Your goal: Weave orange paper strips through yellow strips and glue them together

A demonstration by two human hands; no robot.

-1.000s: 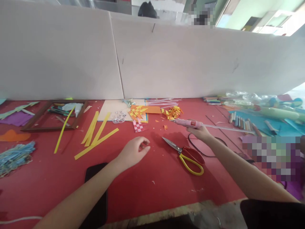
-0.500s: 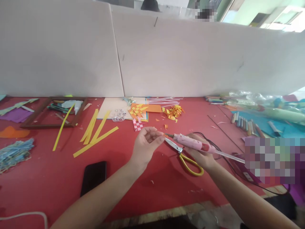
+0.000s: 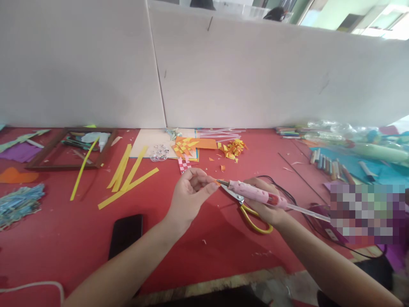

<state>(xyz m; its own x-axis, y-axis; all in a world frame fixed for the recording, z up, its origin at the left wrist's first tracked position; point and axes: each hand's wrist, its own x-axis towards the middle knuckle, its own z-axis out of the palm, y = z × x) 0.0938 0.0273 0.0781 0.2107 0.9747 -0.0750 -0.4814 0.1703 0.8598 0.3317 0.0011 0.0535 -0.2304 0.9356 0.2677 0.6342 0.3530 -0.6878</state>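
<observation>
Head camera, left hand point(image 3: 193, 198): pinching, apparently, a small orange paper piece point(image 3: 219, 182) between thumb and fingertips, remaining fingers loosely curled
Right hand point(image 3: 263, 200): wrapped around a pink hot-glue gun point(image 3: 249, 192); impossible to tell whether squeezing, trigger hidden
Nozzle point(image 3: 223, 182): right at the orange piece, just beside the left thumb tip; contact too small to make out
Burn: likeliest trouble, from pinching so small a piece so close to a probably hot tip
Drip: possible too, onto the scissors point(image 3: 239, 198) lying below, from oversqueezing
Forearms point(image 3: 131, 260): reaching in from both lower corners, converging mid-table, palms facing inward; gun aimed leftward, glue stick point(image 3: 306, 212) trailing right
Beyond the fingers: pink-and-white checked paper point(image 3: 184, 165), orange-and-yellow woven paper point(image 3: 184, 148), heap of orange-yellow paper bits point(image 3: 234, 149)
Leftward: yellow paper strips point(image 3: 134, 168), black phone point(image 3: 126, 232) on the red tabletop point(image 3: 179, 264)
</observation>
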